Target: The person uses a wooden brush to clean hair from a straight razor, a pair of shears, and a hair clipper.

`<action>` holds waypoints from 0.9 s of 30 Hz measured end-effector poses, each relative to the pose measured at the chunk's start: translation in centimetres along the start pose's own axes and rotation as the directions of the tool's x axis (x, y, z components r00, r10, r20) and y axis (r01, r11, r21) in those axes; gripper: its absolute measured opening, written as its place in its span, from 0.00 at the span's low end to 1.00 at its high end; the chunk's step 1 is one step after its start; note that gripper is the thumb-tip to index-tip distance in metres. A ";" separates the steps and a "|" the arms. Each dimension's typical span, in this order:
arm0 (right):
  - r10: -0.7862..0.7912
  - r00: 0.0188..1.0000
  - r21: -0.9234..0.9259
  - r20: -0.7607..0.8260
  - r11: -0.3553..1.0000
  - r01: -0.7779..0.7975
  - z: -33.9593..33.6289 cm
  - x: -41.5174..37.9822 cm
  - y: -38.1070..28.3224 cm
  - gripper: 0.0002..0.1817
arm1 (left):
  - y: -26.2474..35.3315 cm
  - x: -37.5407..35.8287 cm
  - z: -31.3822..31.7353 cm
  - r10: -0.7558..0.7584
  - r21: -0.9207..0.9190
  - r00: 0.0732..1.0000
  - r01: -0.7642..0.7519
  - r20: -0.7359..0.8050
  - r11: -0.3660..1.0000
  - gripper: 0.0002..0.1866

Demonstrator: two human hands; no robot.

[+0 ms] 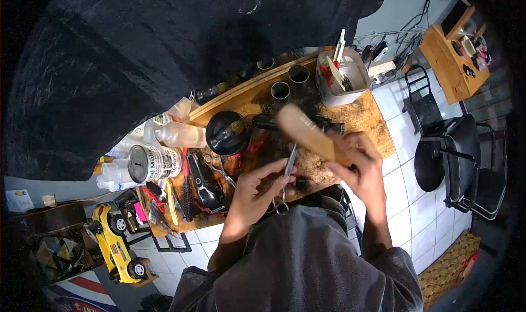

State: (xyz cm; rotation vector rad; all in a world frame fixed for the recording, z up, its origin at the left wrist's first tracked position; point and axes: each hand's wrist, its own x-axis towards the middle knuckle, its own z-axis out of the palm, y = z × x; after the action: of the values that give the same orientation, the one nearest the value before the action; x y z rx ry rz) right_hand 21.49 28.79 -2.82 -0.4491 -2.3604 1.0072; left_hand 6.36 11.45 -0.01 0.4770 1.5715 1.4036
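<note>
My left hand (255,191) pinches a pair of scissors (291,159), its blades pointing up and its finger rings hanging below the fingers. My right hand (359,164) is closed on the wooden handle of a brush (307,130) with pale bristles. The brush is slightly blurred, and its bristle end lies above and close to the scissors. Beneath both hands is a wooden bench (378,123) strewn with dark hair clippings. Left of my left hand lie a black hair clipper (204,185), another pair of scissors (219,168) and a round hairbrush (188,199).
A black bowl (219,145) with a shaving brush stands behind the clipper. Farther left are a labelled tin (143,164) and plastic bottles (178,134). A pale bin (334,98) holds tools at the back. Black chairs (466,158) stand right; a yellow toy car (115,246) is left.
</note>
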 end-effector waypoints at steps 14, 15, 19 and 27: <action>-0.037 0.992 0.123 0.121 0.992 0.022 -0.1 0.3 -0.4 0.26 | 0.1 -0.2 -0.7 -0.053 -0.225 0.992 0.078 0.114 0.971 0.20; 0.079 0.996 0.090 -0.034 0.993 -0.076 0.3 0.5 -0.6 0.27 | 0.1 -0.1 -0.7 -0.050 -0.226 0.992 0.075 0.116 0.971 0.20; 0.153 0.969 0.099 -0.192 0.986 -0.136 -0.3 1.2 -1.3 0.28 | -0.2 0.2 -1.0 -0.042 -0.312 0.994 0.072 0.102 0.947 0.20; -0.082 0.982 0.176 0.168 0.983 0.052 -0.1 0.2 -1.0 0.26 | -1.4 0.0 -2.1 0.048 -0.449 0.994 0.002 0.098 0.893 0.15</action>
State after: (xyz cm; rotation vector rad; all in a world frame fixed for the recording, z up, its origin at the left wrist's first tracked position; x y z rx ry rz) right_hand 21.32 28.33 -1.97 -0.2222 -2.3964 1.2496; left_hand 5.04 9.92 -1.47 0.2834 1.1072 1.6707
